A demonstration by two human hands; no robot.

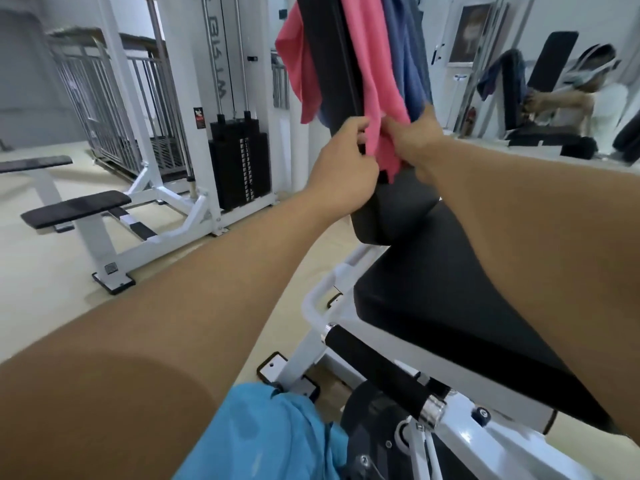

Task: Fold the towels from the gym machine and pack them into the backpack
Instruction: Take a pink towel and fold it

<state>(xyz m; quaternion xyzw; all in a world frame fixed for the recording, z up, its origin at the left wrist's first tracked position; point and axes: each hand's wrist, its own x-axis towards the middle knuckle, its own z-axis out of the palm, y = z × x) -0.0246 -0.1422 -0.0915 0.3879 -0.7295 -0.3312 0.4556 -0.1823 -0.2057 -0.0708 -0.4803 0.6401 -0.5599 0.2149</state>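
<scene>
I have my left hand (341,168) and right hand (414,142) both pinching the pink towel's (367,74) lower edge against the upright black backrest (329,64), blue towel (408,64) draped beside it

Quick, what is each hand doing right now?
Left hand: grips the lower edge of the pink towel.
Right hand: pinches the same towel.

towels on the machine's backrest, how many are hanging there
2. The pink towel hangs over the upright backrest, its lower edge pinched by the left hand and right hand. The blue towel hangs beside it. More may hang out of view.
</scene>
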